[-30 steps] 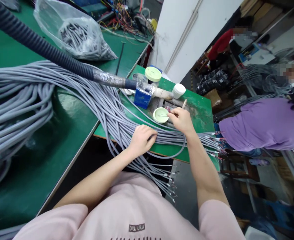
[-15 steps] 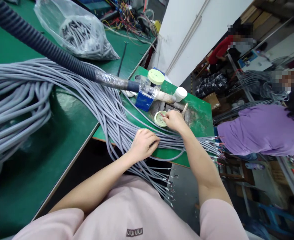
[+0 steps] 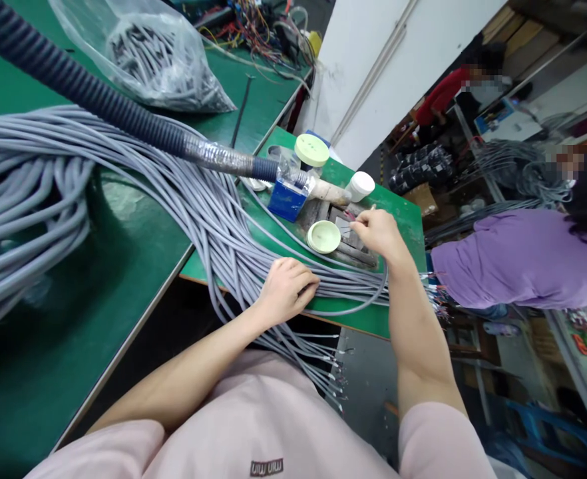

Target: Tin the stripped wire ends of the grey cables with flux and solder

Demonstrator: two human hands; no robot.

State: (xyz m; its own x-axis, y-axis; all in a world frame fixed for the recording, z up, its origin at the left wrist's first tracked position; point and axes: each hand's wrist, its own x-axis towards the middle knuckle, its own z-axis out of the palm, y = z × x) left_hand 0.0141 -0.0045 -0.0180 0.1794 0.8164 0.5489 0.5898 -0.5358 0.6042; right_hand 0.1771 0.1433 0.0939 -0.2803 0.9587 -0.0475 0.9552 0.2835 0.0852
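Observation:
My left hand (image 3: 288,287) lies on the bundle of grey cables (image 3: 233,249), its fingers curled around some of them. My right hand (image 3: 379,233) pinches a grey cable near its end; thin bare-tipped wires (image 3: 352,217) stick out from the fingertips. The rest of that cable (image 3: 358,309) loops down below my right wrist. Beneath the fingertips is a grimy metal pot or block (image 3: 358,254) with a shiny grey surface (image 3: 343,227). Just left of it stands a small pale-green cup (image 3: 324,237).
A ribbed hose (image 3: 124,123) ends above a blue box (image 3: 288,200). A white jar (image 3: 361,186) and a green-lidded container (image 3: 312,150) stand behind. A plastic bag of cable pieces (image 3: 158,63) lies at upper left. A person in purple (image 3: 518,259) is at the right.
My right hand has moved right, carrying the wire ends from the pale-green cup to over the metal pot. The cable loop has shifted right with it. My left hand stays on the bundle.

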